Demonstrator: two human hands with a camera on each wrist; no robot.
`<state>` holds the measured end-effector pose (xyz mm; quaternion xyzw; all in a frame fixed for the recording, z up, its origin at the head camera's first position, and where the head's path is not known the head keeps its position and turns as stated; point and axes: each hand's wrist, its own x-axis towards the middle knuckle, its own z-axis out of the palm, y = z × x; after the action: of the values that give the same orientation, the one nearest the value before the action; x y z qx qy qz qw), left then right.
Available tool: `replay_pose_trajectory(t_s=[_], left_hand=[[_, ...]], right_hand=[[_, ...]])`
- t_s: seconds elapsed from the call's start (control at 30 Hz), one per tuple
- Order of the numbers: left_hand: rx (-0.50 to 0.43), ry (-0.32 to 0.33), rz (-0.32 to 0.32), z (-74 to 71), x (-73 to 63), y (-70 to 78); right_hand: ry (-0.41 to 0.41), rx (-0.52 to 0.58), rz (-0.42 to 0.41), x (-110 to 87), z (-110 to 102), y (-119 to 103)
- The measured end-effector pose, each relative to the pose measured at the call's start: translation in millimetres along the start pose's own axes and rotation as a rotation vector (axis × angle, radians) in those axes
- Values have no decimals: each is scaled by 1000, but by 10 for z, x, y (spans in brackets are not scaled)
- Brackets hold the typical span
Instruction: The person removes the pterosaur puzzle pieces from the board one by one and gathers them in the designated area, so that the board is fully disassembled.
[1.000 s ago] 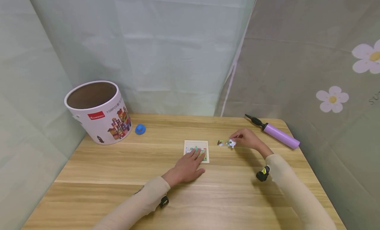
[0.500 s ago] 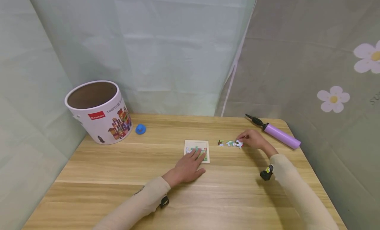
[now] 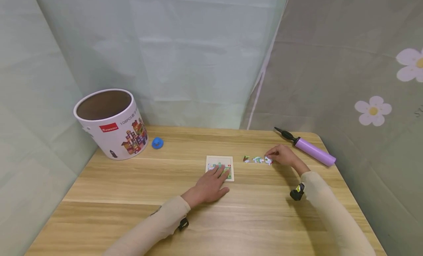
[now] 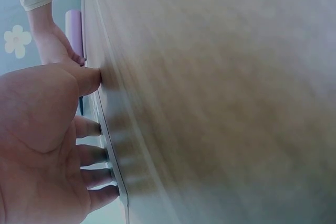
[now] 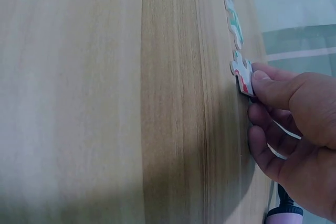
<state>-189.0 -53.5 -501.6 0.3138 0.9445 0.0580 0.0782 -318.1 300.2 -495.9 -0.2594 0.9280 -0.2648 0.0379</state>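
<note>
The right hand (image 3: 282, 155) pinched a puzzle piece (image 5: 243, 73) between thumb and forefinger; its other fingers were curled beneath, off the piece. A second piece (image 3: 257, 160) lay just left of those fingertips, apart from the held one, and a third piece (image 3: 246, 159) lay farther left. The left hand (image 3: 210, 185) rested with fingers straight and slightly apart on the puzzle board (image 3: 218, 158), which extended beyond its fingertips. A purple pump (image 3: 314, 151) lay beyond the right fingers, to their right. A blue toy (image 3: 157, 143) sat well left of the left fingers.
</note>
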Motion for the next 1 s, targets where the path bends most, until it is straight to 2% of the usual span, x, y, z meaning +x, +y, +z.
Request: replay_pose_trajectory(t_s=[0.23, 0.43, 0.57, 0.73, 0.9, 1.0], left_hand=[[3, 8, -12, -4, 8, 13], [9, 10, -40, -22, 20, 27], [-5, 4, -47, -29, 25, 34], [-13, 37, -28, -29, 22, 38], [49, 77, 2, -33, 1, 54], [77, 76, -1, -39, -31, 93]], right_hand=[[17, 8, 10, 7, -9, -22], [49, 47, 39, 57, -45, -202], [54, 36, 2, 115, -36, -355], [30, 53, -49, 199, 21, -534], [14, 74, -90, 300, 101, -697], [1, 100, -96, 355, 159, -791]])
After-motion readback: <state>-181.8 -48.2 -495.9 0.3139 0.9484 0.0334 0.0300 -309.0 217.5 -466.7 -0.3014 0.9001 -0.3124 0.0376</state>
